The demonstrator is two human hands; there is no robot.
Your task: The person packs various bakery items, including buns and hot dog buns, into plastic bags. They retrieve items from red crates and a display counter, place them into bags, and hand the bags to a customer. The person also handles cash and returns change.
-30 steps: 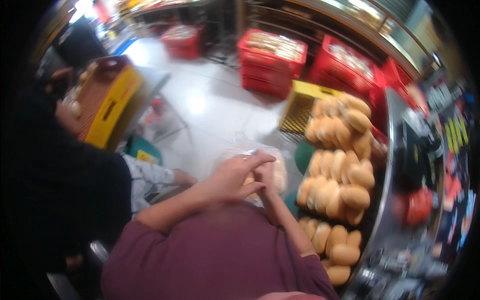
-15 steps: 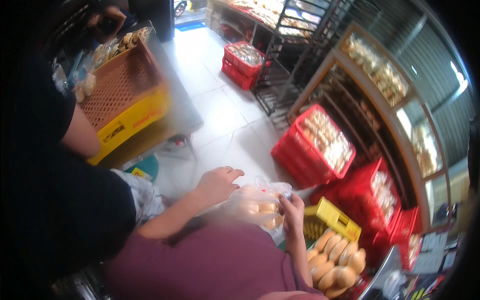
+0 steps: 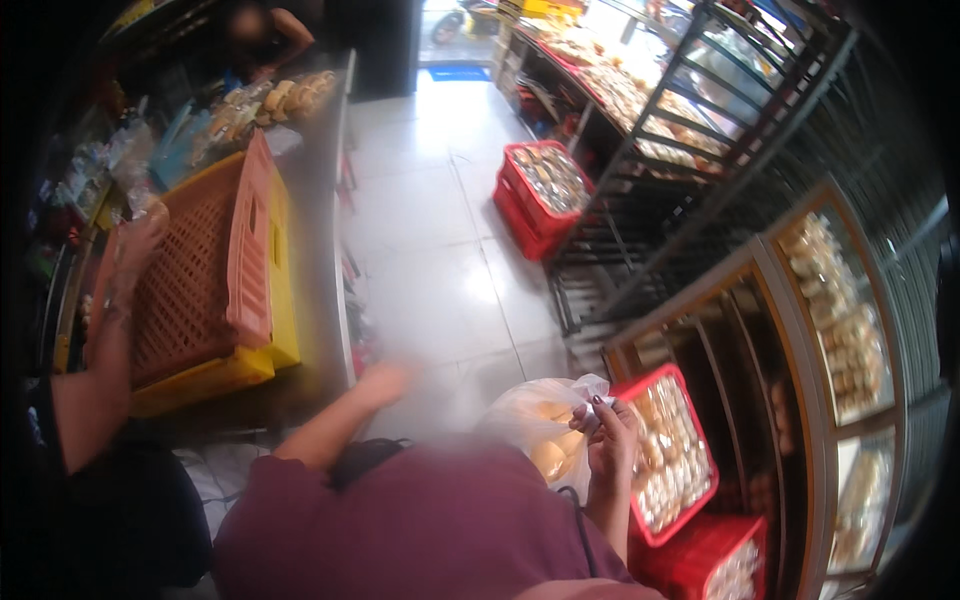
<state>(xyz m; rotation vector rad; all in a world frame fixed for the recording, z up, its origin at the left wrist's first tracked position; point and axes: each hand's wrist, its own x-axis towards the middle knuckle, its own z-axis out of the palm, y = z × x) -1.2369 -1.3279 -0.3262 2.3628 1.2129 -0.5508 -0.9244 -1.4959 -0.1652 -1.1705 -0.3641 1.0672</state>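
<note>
My right hand (image 3: 608,432) pinches the gathered top of a clear plastic bag of bread rolls (image 3: 553,457), which hangs in front of my body. Several golden rolls show through the film. My left hand (image 3: 385,384) is held out ahead, apart from the bag and close to the counter's edge. It is smeared by motion, so its fingers cannot be made out and nothing shows in it.
On the left, a co-worker's arm (image 3: 115,320) reaches over a brown crate (image 3: 255,250) stacked on a yellow one. At right stand red crates of bagged bread (image 3: 640,535), a glass-fronted cabinet (image 3: 765,250) and a dark metal rack (image 3: 640,180). White tiled floor (image 3: 430,250) lies between.
My view has swung to the right and forward. My left hand has moved away from the bag. The bag's top is now bunched in my right hand. The co-worker's arm has reached over the crate.
</note>
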